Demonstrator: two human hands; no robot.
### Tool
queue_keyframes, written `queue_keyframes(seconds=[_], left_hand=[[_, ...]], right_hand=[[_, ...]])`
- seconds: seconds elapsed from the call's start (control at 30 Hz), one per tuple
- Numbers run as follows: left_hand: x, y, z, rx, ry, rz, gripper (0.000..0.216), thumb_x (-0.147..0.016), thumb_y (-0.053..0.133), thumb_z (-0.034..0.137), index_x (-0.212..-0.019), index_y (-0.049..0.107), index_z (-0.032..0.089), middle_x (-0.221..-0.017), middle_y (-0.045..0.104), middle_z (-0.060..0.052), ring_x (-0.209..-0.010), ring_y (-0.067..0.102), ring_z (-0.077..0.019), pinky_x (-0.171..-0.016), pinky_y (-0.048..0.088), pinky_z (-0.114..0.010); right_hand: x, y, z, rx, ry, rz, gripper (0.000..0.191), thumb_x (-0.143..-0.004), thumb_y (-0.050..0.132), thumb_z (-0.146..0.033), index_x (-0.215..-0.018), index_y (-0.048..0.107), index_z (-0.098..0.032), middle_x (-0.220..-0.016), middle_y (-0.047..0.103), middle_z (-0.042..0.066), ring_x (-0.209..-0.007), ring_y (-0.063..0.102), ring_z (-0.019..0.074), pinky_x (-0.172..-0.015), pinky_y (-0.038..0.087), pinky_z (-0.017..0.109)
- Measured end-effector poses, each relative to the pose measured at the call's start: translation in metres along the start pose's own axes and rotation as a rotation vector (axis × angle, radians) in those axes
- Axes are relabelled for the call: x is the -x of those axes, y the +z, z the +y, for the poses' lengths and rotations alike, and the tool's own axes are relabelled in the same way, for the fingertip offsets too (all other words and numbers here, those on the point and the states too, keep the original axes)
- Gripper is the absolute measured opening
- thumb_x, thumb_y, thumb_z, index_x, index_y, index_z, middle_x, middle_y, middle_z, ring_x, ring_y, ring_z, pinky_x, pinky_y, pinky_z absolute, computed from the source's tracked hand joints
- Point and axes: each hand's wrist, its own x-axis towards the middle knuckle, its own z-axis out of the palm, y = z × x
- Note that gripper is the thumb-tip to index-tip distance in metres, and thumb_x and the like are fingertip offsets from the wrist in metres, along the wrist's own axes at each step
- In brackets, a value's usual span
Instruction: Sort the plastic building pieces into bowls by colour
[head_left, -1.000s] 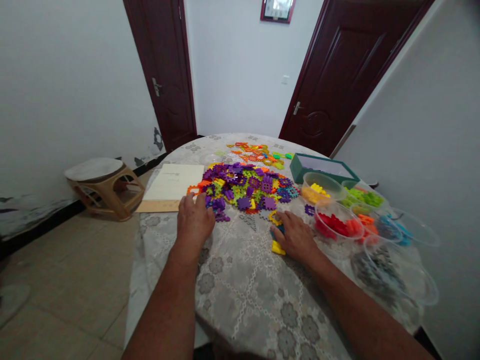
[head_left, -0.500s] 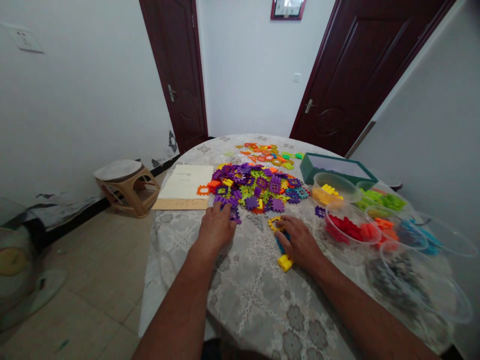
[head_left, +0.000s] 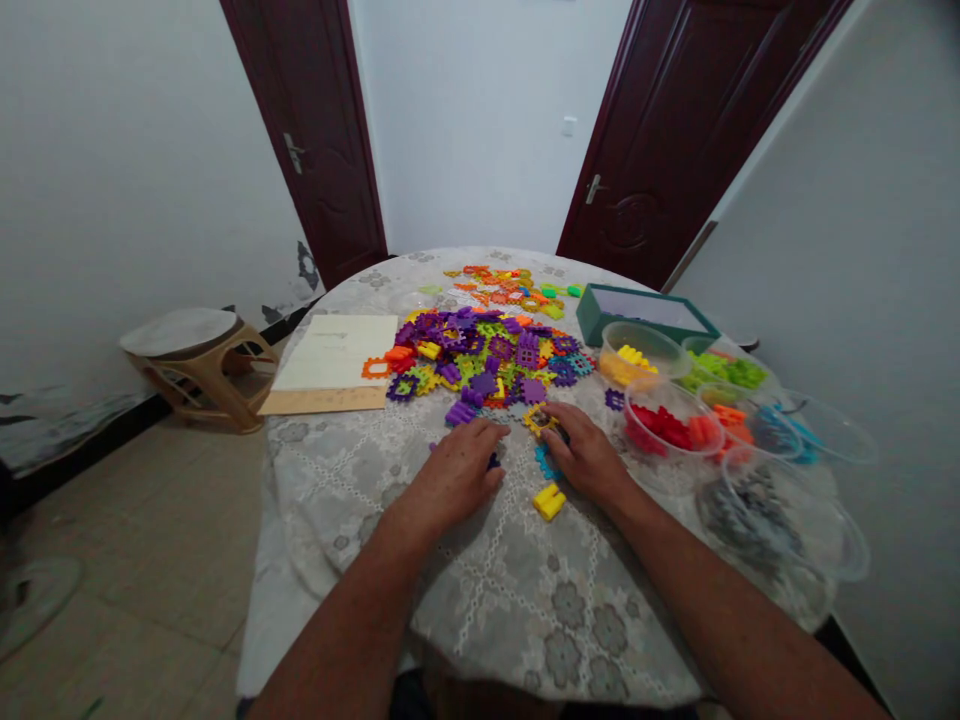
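My left hand lies low over the tablecloth, palm down, with its fingers stretched to the right. A dark purple notched block shows partly between its thumb and fingers; the rest is hidden. Purple tube-shaped blocks lie just beyond that hand. My right hand has thumb and fingertips closed about the edge of a yellow square block. Partly beneath this hand is a blue notched block. A yellow double-tube block lies nearer me. Beyond both hands spreads a mixed pile of plastic blocks.
Clear bowls stand at right, including one with red blocks and one with grey blocks. Behind them is a green box. An open notebook lies at left. Orange blocks are scattered at the far side.
My left hand has moved right and toward me from the pile's edge, and purple blocks there have shifted with it. My right hand stays by the yellow block. The camera view has shifted slightly.
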Motion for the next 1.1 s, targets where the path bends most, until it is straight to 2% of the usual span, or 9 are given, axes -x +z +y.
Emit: queue_keyframes(seconds=[0.2,0.37,0.5,0.63,0.87,1.03,1.1], left_hand=[[0.007,-0.021,-0.019,-0.055,-0.022,0.041,0.058,-0.092,0.070,0.028,-0.147,0.055,0.024,-0.152,0.058,-0.011,-0.142,0.052,-0.0274,-0.122,0.038,-0.042],[0.014,-0.035,-0.028,-0.176,-0.136,-0.040,0.071,-0.083,0.079,0.033,-0.149,0.056,0.024,-0.147,0.060,-0.014,-0.133,0.056,-0.0320,-0.115,0.043,-0.046],[0.013,-0.030,-0.030,-0.248,-0.171,-0.108,0.066,-0.080,0.079,0.033,-0.143,0.062,0.023,-0.140,0.064,-0.014,-0.127,0.058,-0.0337,-0.109,0.046,-0.045],[0.009,-0.027,-0.031,-0.259,-0.158,-0.097,0.060,-0.082,0.077,0.036,-0.139,0.064,0.023,-0.134,0.065,-0.013,-0.123,0.058,-0.0330,-0.106,0.047,-0.043],[0.000,-0.017,-0.017,-0.320,-0.158,-0.045,0.046,-0.088,0.074,0.042,-0.127,0.067,0.021,-0.127,0.066,-0.014,-0.119,0.059,-0.0330,-0.103,0.047,-0.044],[-0.007,-0.009,-0.013,-0.374,-0.236,0.022,0.040,-0.091,0.069,0.044,-0.121,0.066,0.019,-0.124,0.065,-0.015,-0.115,0.059,-0.0331,-0.099,0.049,-0.044],[-0.008,-0.008,-0.013,-0.375,-0.260,0.027,0.037,-0.092,0.068,0.044,-0.119,0.065,0.020,-0.124,0.065,-0.015,-0.115,0.059,-0.0323,-0.098,0.049,-0.042]], right_hand=[[0.000,-0.018,0.006,0.006,0.059,0.060,0.039,-0.101,0.049,-0.030,-0.134,0.068,-0.021,-0.137,0.069,0.015,-0.130,0.063,0.0279,-0.116,0.048,0.049],[0.000,-0.023,0.004,-0.034,0.168,0.075,0.041,-0.102,0.052,-0.041,-0.133,0.068,-0.020,-0.131,0.072,0.015,-0.116,0.070,0.0283,-0.102,0.055,0.046],[-0.003,-0.024,-0.001,-0.108,0.292,0.078,0.046,-0.101,0.053,-0.049,-0.134,0.068,-0.021,-0.112,0.076,0.012,-0.095,0.072,0.0252,-0.085,0.056,0.039],[-0.005,-0.026,-0.003,-0.154,0.317,0.108,0.046,-0.100,0.055,-0.051,-0.134,0.067,-0.024,-0.099,0.074,0.007,-0.088,0.070,0.0236,-0.079,0.053,0.036],[-0.003,-0.025,0.000,-0.250,0.320,0.101,0.039,-0.095,0.062,-0.044,-0.128,0.070,-0.024,-0.097,0.073,0.006,-0.085,0.068,0.0219,-0.078,0.054,0.036],[-0.002,-0.021,0.000,-0.446,0.344,0.113,0.046,-0.091,0.067,-0.043,-0.134,0.065,-0.028,-0.104,0.074,0.005,-0.090,0.070,0.0214,-0.082,0.056,0.037],[-0.003,-0.021,-0.002,-0.468,0.357,0.106,0.043,-0.090,0.068,-0.043,-0.130,0.067,-0.026,-0.106,0.074,0.006,-0.092,0.070,0.0218,-0.084,0.057,0.037]])
